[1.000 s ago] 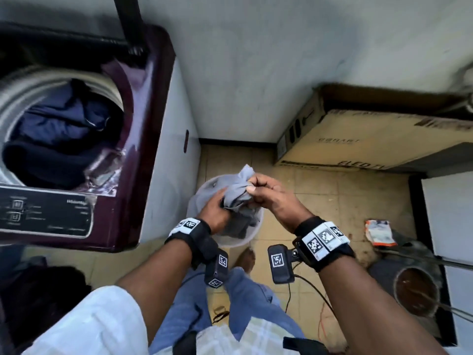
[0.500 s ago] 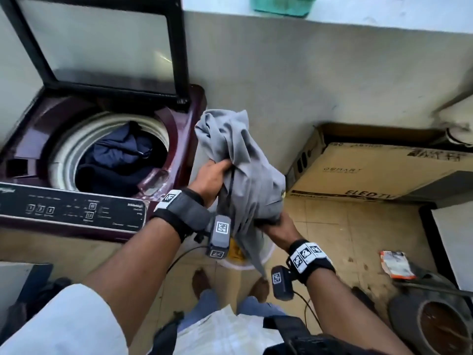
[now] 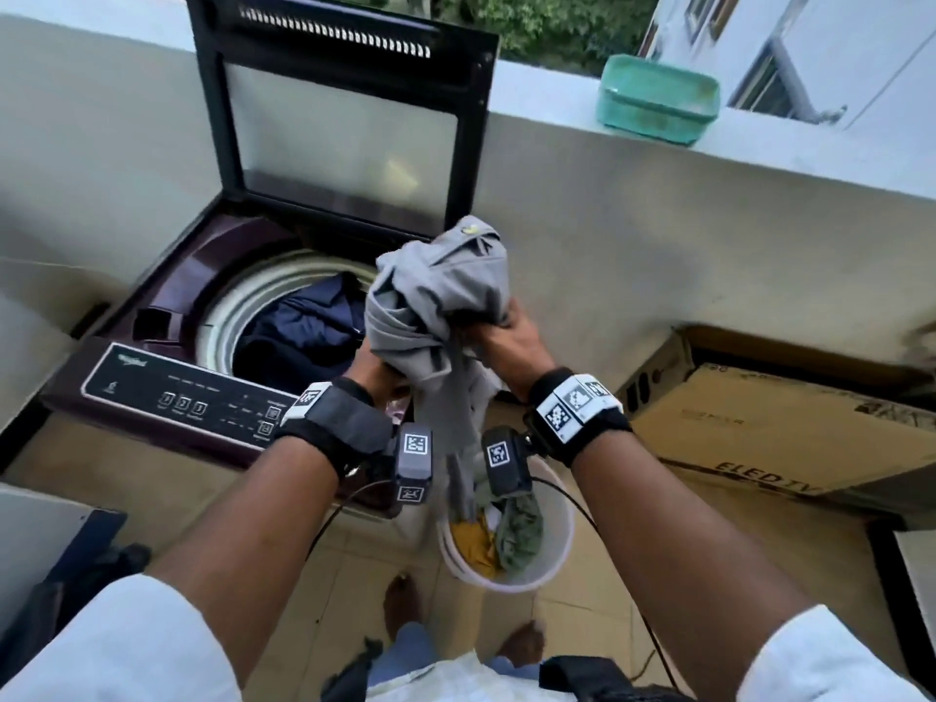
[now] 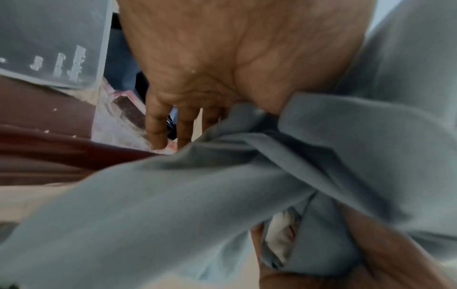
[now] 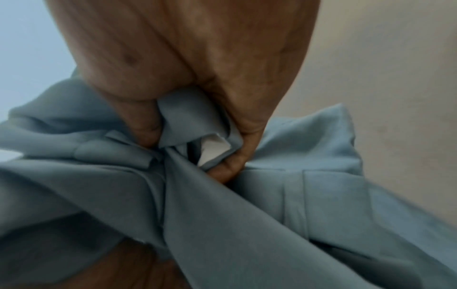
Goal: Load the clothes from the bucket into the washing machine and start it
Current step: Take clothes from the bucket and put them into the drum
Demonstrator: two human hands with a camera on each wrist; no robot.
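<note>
Both hands clench one bunched grey garment (image 3: 439, 316), held up above the white bucket (image 3: 557, 544): my left hand (image 3: 372, 369) grips its lower left folds, my right hand (image 3: 511, 342) pinches cloth at its right edge. Yellow and green clothes (image 3: 501, 537) sit in the bucket. Beyond the bucket, washing machine (image 3: 167, 301), lid (image 3: 349, 129) raised; dark blue clothes (image 3: 299, 331) in the drum.

Soft, even daylight falls from the open sky above, without hard shadows. The head view bows at its edges. Both wrist views are blurred and smeared.
</note>
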